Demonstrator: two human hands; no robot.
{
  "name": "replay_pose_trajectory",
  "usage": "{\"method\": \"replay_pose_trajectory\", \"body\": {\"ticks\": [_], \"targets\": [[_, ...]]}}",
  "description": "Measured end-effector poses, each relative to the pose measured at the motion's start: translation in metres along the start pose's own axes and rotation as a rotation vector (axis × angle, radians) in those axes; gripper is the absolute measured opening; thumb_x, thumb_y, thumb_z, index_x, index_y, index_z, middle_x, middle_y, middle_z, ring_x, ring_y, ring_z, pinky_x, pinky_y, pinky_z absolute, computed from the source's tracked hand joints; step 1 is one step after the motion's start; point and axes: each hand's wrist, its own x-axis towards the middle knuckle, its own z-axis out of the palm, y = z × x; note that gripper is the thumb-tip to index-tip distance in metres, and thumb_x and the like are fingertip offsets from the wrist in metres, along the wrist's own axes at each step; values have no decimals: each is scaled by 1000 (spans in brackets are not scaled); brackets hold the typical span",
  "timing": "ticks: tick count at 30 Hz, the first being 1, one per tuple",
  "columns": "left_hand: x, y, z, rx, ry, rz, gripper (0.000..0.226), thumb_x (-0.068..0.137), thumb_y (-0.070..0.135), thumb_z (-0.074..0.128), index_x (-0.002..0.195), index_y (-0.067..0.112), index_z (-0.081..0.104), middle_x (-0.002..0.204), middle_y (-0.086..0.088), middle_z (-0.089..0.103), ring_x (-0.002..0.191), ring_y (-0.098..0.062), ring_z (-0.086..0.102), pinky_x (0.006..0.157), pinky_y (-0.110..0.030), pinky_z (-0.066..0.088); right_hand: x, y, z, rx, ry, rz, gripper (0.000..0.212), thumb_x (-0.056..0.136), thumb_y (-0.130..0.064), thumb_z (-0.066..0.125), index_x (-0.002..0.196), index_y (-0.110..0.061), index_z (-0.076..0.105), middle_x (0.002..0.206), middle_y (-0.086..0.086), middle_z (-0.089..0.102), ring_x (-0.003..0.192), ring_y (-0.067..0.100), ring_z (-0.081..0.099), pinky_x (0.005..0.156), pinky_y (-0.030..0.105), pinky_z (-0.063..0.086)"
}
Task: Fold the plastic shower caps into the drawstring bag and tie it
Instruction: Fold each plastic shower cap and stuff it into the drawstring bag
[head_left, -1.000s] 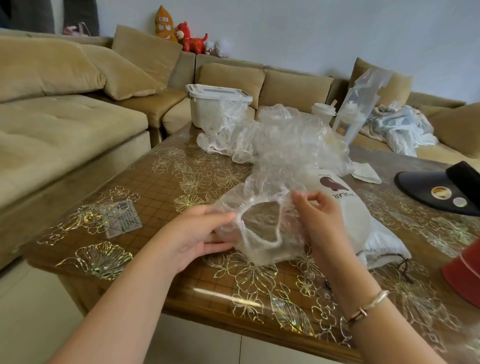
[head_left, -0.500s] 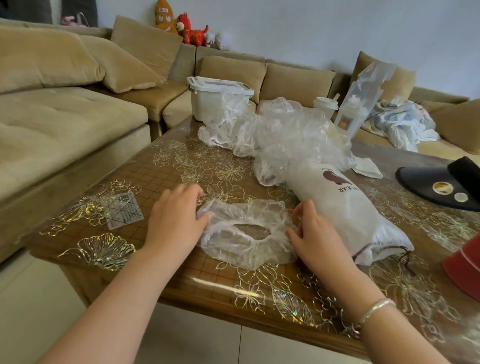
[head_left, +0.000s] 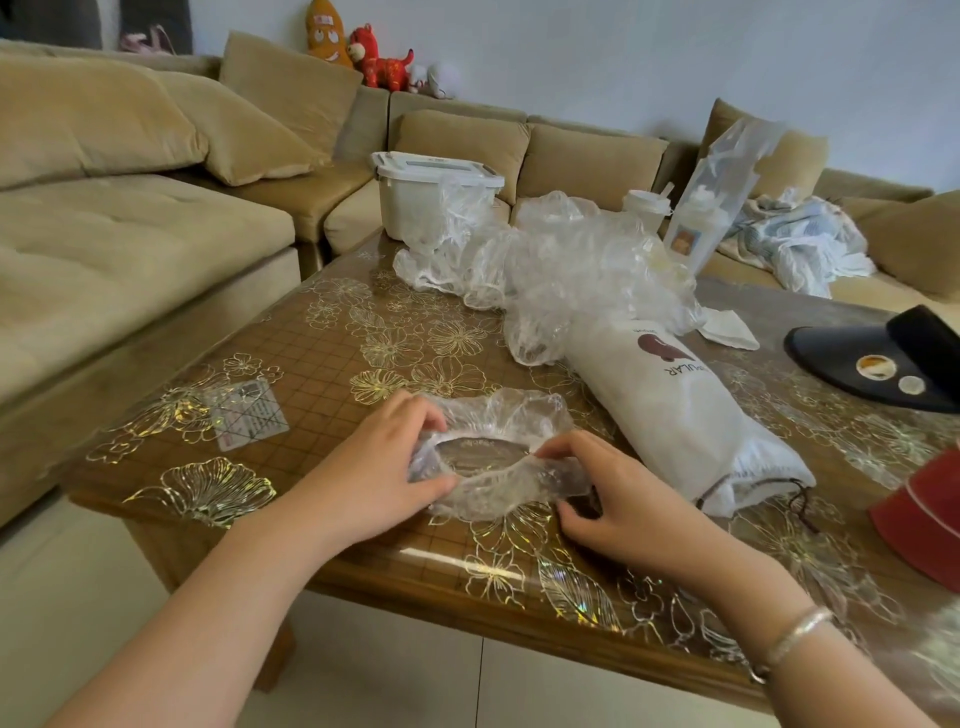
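Cap (head_left: 498, 415): flat on worktop (head_left: 322, 364).
Left hand (head_left: 379, 467): pinches cap rim, 9 o'clock.
Right hand (head_left: 618, 499): pinches rim, 3 o'clock.
Bag (head_left: 670, 410): 2 o'clock of cap.

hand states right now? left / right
Left hand: pinching the left edge of the shower cap lying on the table.
Right hand: pinching the cap's right edge.

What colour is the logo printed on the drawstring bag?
Dark maroon logo on the white drawstring bag, seen clearly in the head view.
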Motion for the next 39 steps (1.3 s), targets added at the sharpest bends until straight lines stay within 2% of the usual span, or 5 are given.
{"method": "replay_pose_trajectory", "body": {"ticks": [7,13,20,29,39], "targets": [[-5,2,-3,-147,-74,-44,70,58,76,66,109,36,40,113,29,35,106,9,42,78,-14,35,19,11,12,207,273,171,22,97,-26,54,86,-10,65,75,8,62,60,10,48,58,24,39],[13,-6,5,-247,219,-165,18,98,26,55,81,19,53,78,8,55,66,-9,49,52,-8,35,43,16,12,325,344,325,45,102,-37,47,72,-5,58,53,-5,41,43,7,31,47,23,29],[29,-7,15,-47,397,-351,38,103,34,45,73,14,57,61,3,55,49,-11,46,46,-23,33,67,16,22,72,371,415,44,100,-37,50,64,-12,43,55,-1,44,51,17,41,52,31,33],[30,1,14,515,351,-404,22,104,38,41,111,18,45,70,7,51,51,-9,45,46,-26,31,69,10,25,-394,340,424,37,99,-47,45,111,-11,44,107,5,49,86,29,61,59,33,42],[27,9,-3,-351,294,-76,57,91,55,49,140,26,44,141,15,46,128,0,39,106,-27,30,53,-3,-13,1068,154,255,22,87,-19,69,77,-12,51,75,1,63,58,16,57,47,27,50]]}}
